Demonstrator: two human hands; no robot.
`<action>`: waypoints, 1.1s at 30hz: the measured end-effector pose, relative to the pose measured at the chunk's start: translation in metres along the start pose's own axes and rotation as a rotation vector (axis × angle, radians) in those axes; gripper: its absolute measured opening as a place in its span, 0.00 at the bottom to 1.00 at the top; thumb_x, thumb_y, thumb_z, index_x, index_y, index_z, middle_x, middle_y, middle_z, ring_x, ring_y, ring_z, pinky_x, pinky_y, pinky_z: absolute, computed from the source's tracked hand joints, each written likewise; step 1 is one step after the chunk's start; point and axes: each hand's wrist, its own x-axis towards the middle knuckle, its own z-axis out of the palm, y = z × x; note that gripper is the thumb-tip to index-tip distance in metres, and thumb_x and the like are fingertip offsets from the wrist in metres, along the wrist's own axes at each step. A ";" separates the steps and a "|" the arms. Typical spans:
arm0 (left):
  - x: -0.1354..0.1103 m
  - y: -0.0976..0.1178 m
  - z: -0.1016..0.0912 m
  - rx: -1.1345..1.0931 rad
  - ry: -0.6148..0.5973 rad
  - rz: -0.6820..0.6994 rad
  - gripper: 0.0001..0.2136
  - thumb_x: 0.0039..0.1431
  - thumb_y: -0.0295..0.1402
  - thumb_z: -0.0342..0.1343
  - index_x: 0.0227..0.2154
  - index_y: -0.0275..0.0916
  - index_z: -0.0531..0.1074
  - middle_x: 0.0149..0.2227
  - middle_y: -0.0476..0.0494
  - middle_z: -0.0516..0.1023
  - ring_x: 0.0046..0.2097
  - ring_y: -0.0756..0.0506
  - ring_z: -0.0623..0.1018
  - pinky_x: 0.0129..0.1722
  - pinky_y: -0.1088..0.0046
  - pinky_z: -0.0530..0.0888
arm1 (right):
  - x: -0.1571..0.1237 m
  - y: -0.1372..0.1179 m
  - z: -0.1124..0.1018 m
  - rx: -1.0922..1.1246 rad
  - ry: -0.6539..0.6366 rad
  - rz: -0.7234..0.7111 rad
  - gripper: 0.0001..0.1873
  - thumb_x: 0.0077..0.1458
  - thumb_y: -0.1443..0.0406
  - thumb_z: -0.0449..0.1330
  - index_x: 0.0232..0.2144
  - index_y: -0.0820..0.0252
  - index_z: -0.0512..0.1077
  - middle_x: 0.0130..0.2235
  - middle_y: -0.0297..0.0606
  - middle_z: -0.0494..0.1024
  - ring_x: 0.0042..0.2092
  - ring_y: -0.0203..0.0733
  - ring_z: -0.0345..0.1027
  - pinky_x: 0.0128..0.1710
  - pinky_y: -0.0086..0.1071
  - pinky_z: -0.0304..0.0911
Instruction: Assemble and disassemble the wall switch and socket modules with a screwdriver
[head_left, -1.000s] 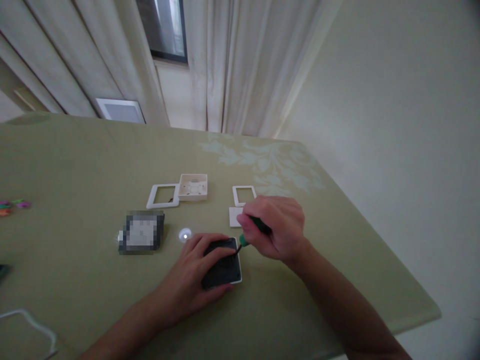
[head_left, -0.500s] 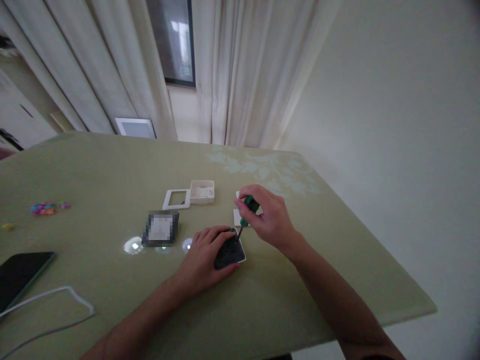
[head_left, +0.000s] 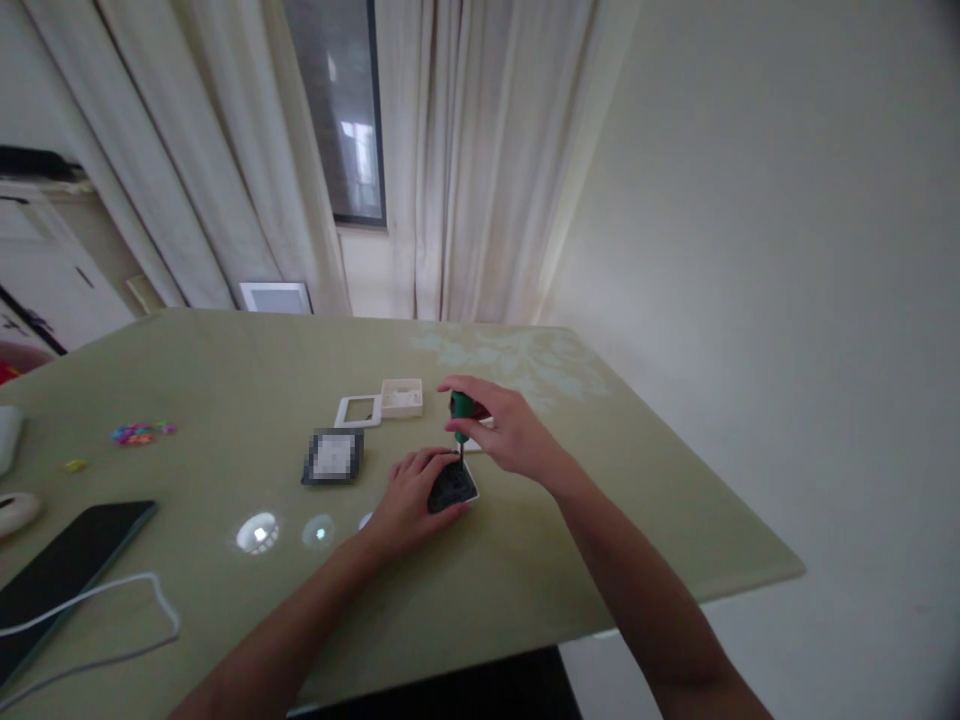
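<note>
Hand-driver work on a black-backed panel [head_left: 452,487], lying flat on the glossy surface [head_left: 525,580], nearer the person than the white open box [head_left: 402,398] and to its R. side. L. hand [head_left: 414,497]: fingers spread over panel, thumb along near edge, gripping it. R. hand [head_left: 504,428]: fingers wrapped round green screwdriver [head_left: 461,407], shaft near-upright, tip by panel's far edge; exact contact too small to tell from where I stand. White frame [head_left: 341,412] just L. of box. Risks (est.): driver tilting off-axis could slip toward adjacent L. fingertips; slack L. grip could let panel twist under torque
</note>
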 end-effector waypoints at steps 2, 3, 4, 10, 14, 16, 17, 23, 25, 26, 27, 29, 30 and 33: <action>0.000 0.000 0.001 0.000 0.012 0.001 0.26 0.64 0.40 0.69 0.63 0.45 0.74 0.64 0.35 0.78 0.65 0.28 0.75 0.66 0.43 0.70 | 0.002 0.004 0.005 -0.046 0.072 0.029 0.21 0.63 0.64 0.72 0.58 0.51 0.78 0.55 0.41 0.83 0.48 0.44 0.77 0.52 0.38 0.75; 0.001 -0.001 0.001 -0.002 0.015 0.004 0.26 0.64 0.40 0.69 0.63 0.46 0.74 0.64 0.36 0.78 0.65 0.29 0.75 0.66 0.43 0.70 | 0.003 0.007 0.006 -0.062 0.108 0.047 0.21 0.63 0.63 0.72 0.57 0.52 0.78 0.55 0.42 0.83 0.47 0.44 0.77 0.52 0.39 0.74; 0.001 -0.001 0.001 -0.005 0.016 0.008 0.26 0.64 0.40 0.69 0.63 0.46 0.74 0.64 0.36 0.78 0.65 0.29 0.75 0.66 0.43 0.70 | 0.004 0.011 0.006 -0.072 0.137 0.065 0.21 0.63 0.63 0.72 0.58 0.53 0.78 0.54 0.43 0.83 0.47 0.45 0.76 0.53 0.40 0.73; 0.001 -0.005 0.002 -0.038 0.031 0.025 0.25 0.64 0.41 0.68 0.62 0.45 0.75 0.64 0.35 0.79 0.65 0.29 0.76 0.66 0.42 0.71 | -0.002 0.028 -0.010 0.033 0.085 0.090 0.32 0.70 0.66 0.61 0.73 0.54 0.63 0.54 0.44 0.81 0.51 0.45 0.79 0.56 0.42 0.74; 0.004 -0.009 0.003 -0.078 0.044 0.038 0.26 0.63 0.42 0.69 0.62 0.45 0.76 0.63 0.35 0.79 0.64 0.29 0.77 0.66 0.43 0.73 | -0.006 0.030 -0.013 0.177 -0.033 0.039 0.33 0.68 0.68 0.60 0.72 0.51 0.64 0.56 0.43 0.81 0.55 0.44 0.81 0.55 0.39 0.78; 0.006 -0.010 0.003 -0.097 0.049 0.038 0.25 0.63 0.43 0.69 0.61 0.45 0.76 0.62 0.36 0.80 0.64 0.29 0.77 0.66 0.43 0.73 | -0.004 0.030 -0.009 0.218 -0.034 0.022 0.28 0.67 0.66 0.62 0.67 0.51 0.69 0.51 0.39 0.82 0.53 0.43 0.81 0.54 0.38 0.79; 0.007 -0.011 0.002 -0.105 0.051 0.037 0.25 0.62 0.43 0.69 0.61 0.45 0.76 0.62 0.36 0.80 0.63 0.29 0.78 0.66 0.44 0.74 | -0.002 0.030 -0.006 0.226 -0.019 0.018 0.26 0.66 0.65 0.63 0.65 0.51 0.72 0.50 0.38 0.82 0.51 0.43 0.81 0.53 0.38 0.79; 0.009 -0.011 0.001 -0.128 0.062 0.026 0.26 0.61 0.45 0.70 0.59 0.45 0.77 0.60 0.36 0.82 0.63 0.29 0.79 0.66 0.43 0.74 | 0.013 0.029 0.008 0.191 0.099 0.024 0.24 0.61 0.65 0.69 0.58 0.52 0.77 0.43 0.32 0.79 0.37 0.37 0.76 0.44 0.32 0.75; 0.008 -0.011 0.001 -0.130 0.067 0.023 0.25 0.61 0.45 0.69 0.59 0.45 0.77 0.60 0.36 0.82 0.63 0.29 0.79 0.67 0.43 0.73 | 0.012 0.029 0.008 0.176 0.140 0.036 0.23 0.60 0.64 0.70 0.58 0.52 0.78 0.41 0.31 0.79 0.35 0.36 0.74 0.42 0.31 0.74; 0.008 -0.010 0.001 -0.131 0.068 0.022 0.25 0.61 0.45 0.69 0.59 0.45 0.77 0.60 0.36 0.82 0.63 0.29 0.79 0.67 0.43 0.73 | 0.011 0.030 0.008 0.172 0.162 0.041 0.23 0.60 0.64 0.70 0.58 0.52 0.78 0.41 0.31 0.79 0.35 0.36 0.73 0.42 0.32 0.73; 0.008 -0.010 0.001 -0.131 0.070 0.022 0.25 0.61 0.45 0.69 0.59 0.45 0.77 0.60 0.35 0.82 0.63 0.29 0.79 0.66 0.42 0.73 | 0.009 0.030 0.008 0.172 0.181 0.045 0.23 0.60 0.63 0.71 0.57 0.52 0.78 0.41 0.31 0.79 0.35 0.36 0.73 0.43 0.32 0.73; 0.008 -0.009 0.000 -0.130 0.073 0.019 0.25 0.61 0.45 0.69 0.59 0.44 0.77 0.61 0.35 0.82 0.63 0.29 0.79 0.66 0.42 0.73 | 0.003 0.031 0.007 0.186 0.214 0.048 0.24 0.58 0.63 0.72 0.57 0.52 0.79 0.44 0.32 0.81 0.37 0.37 0.74 0.43 0.32 0.73; 0.007 -0.009 0.000 -0.128 0.075 0.019 0.25 0.61 0.45 0.69 0.59 0.44 0.77 0.61 0.35 0.81 0.63 0.28 0.78 0.66 0.42 0.73 | 0.000 0.033 0.007 0.198 0.230 0.049 0.25 0.58 0.62 0.73 0.57 0.52 0.79 0.45 0.33 0.81 0.38 0.37 0.74 0.43 0.32 0.73; 0.006 -0.009 0.000 -0.122 0.079 0.021 0.25 0.61 0.45 0.69 0.59 0.45 0.77 0.61 0.35 0.81 0.63 0.28 0.79 0.66 0.42 0.74 | -0.010 0.042 0.007 0.246 0.302 0.067 0.26 0.57 0.62 0.74 0.58 0.52 0.78 0.47 0.34 0.81 0.41 0.38 0.75 0.41 0.32 0.72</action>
